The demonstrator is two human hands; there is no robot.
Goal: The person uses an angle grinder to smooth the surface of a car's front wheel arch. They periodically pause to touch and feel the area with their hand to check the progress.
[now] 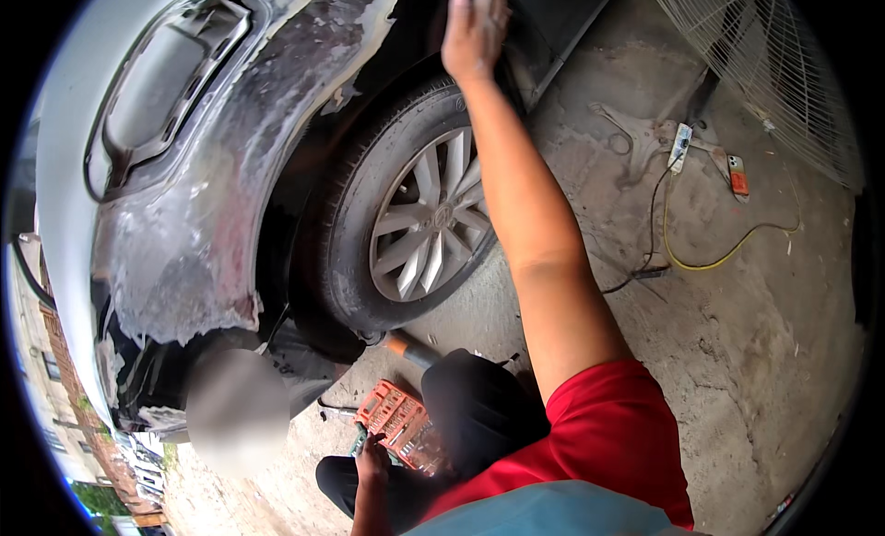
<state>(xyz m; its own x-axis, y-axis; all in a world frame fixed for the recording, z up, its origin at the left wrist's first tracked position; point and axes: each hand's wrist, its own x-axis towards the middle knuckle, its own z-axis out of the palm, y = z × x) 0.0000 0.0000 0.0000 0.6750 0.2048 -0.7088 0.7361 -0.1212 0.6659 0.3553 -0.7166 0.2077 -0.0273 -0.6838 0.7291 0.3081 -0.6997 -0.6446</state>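
Note:
My right arm reaches far up past the wheel (426, 213). My right hand (475, 36) is open, fingers stretched out, against or just in front of the car's black bodywork above the tire; I cannot tell whether it touches. Lower down, my left hand (372, 460) is by my knee with curled fingers, beside an orange tool case (392, 405) holding several small metal pieces. Something green and dark lies at its fingers, too small to name. The car's fender (184, 259) has patchy grey and whitish sanded areas around an open lamp recess (161, 94).
A wire-caged fan (765, 66) stands at the upper right on a metal base. A white power strip (680, 149), a phone (737, 176), and black and yellow cords (687, 264) lie on the concrete floor. An orange-and-black cylinder (410, 349) sits below the tire.

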